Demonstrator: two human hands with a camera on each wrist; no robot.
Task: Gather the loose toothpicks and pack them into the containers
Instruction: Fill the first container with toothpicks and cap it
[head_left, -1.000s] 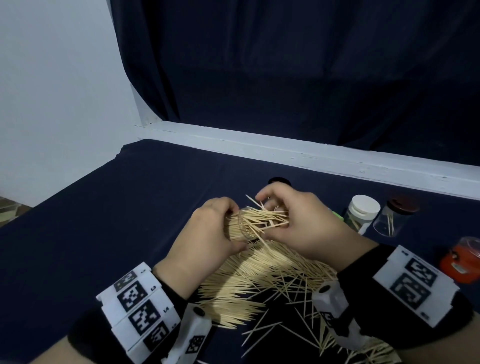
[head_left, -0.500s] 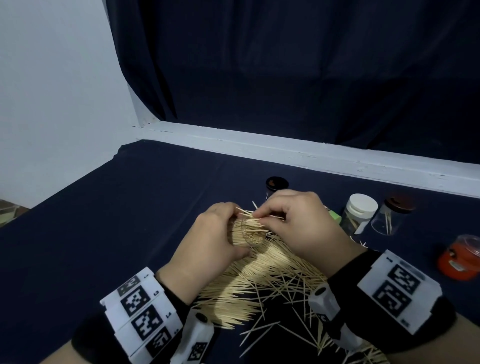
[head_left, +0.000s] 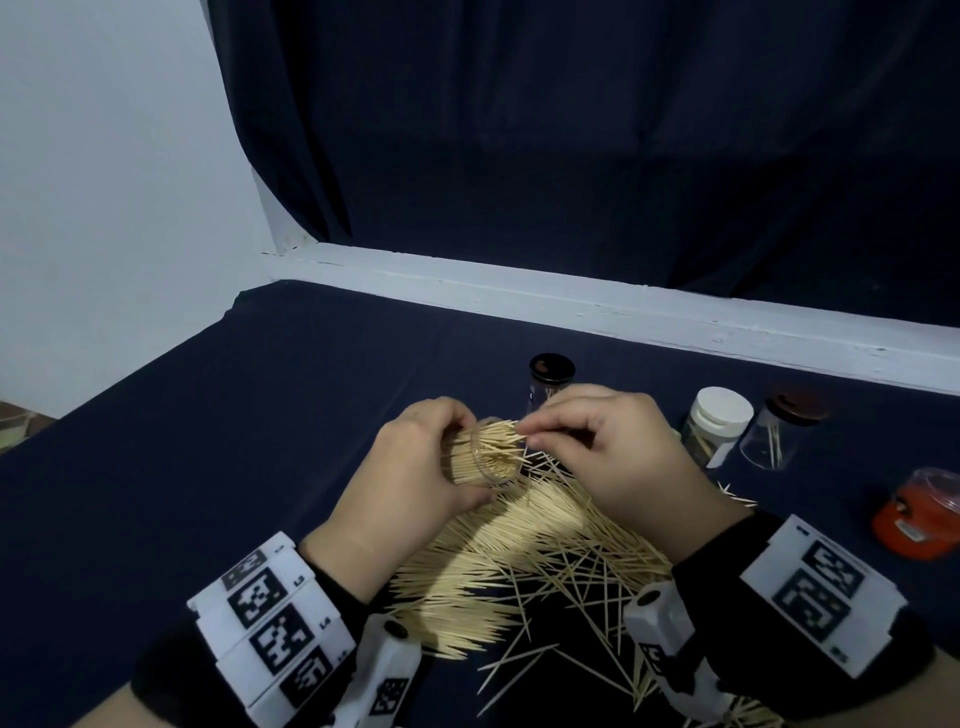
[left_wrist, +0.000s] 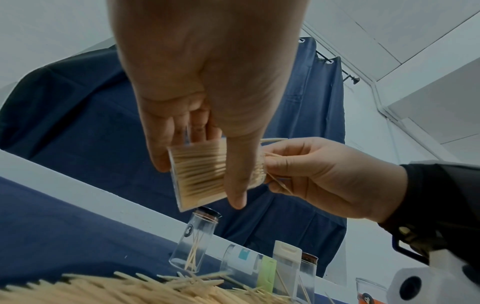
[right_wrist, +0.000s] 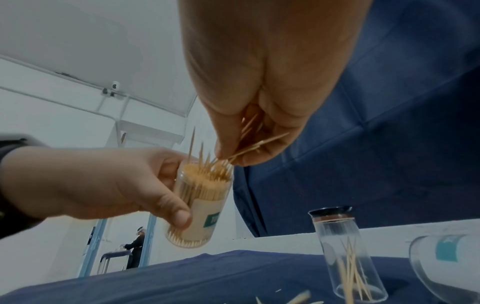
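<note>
Above the heap of loose toothpicks (head_left: 524, 561), the fingers (right_wrist: 228, 150) of the right hand (head_left: 618, 452) pinch a small bunch of toothpicks (right_wrist: 257, 144) and press their points against the mouth of a clear container (head_left: 480, 457). The left hand (head_left: 415, 478) wraps thumb and fingers round this container and tips its mouth toward the right hand, probably so that new sticks slide in alongside those already packed. The container appears nearly full; several tips stand proud of the rest, so remaining room is judged small and crooked sticks may jam or spill. It is held directly over the heap, apparently so that strays fall back among the others. Farther out on the dark-clothed counter (head_left: 260, 441) stand a black-capped vial (head_left: 551, 371) just behind the hands, a white-lidded jar (head_left: 719, 421), a brown-capped vial (head_left: 782, 431) holding a few sticks, and an orange-based container (head_left: 919, 512) at the right edge, all within reach for later filling.
</note>
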